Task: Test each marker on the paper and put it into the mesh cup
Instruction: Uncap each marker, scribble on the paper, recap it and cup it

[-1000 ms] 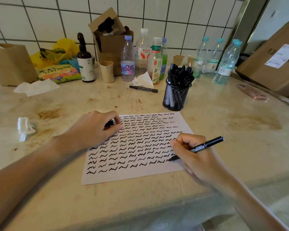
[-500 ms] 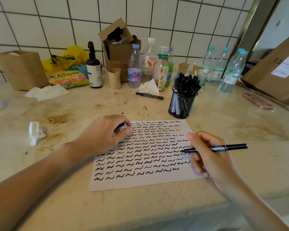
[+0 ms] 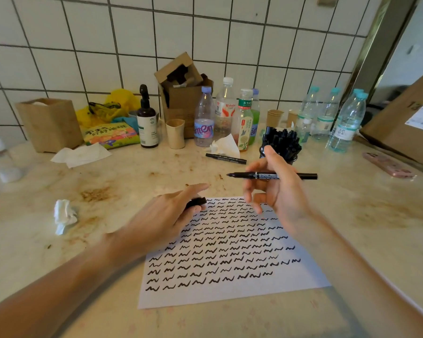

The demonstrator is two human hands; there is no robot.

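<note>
A white paper (image 3: 230, 293) covered with rows of black squiggles lies on the counter in front of me. My right hand (image 3: 276, 191) holds an uncapped black marker (image 3: 305, 176) level above the paper's far edge, tip pointing left. My left hand (image 3: 166, 215) grips the black cap (image 3: 196, 202) at the paper's upper left corner. Behind my right hand stands the black mesh cup (image 3: 263, 152), full of several black markers and partly hidden. One more capped marker (image 3: 225, 158) lies on the counter further back.
Bottles (image 3: 204, 118) and paper cups (image 3: 175, 132) line the tiled wall. A crumpled tissue (image 3: 64, 215) lies at the left, a pink phone (image 3: 388, 164) at the right, a cardboard box (image 3: 405, 118) at far right. The counter's front edge runs close below the paper.
My right hand lifted the marker off the paper and swung it up and left to level, tip toward my left hand. My left hand rose slightly with the cap.
</note>
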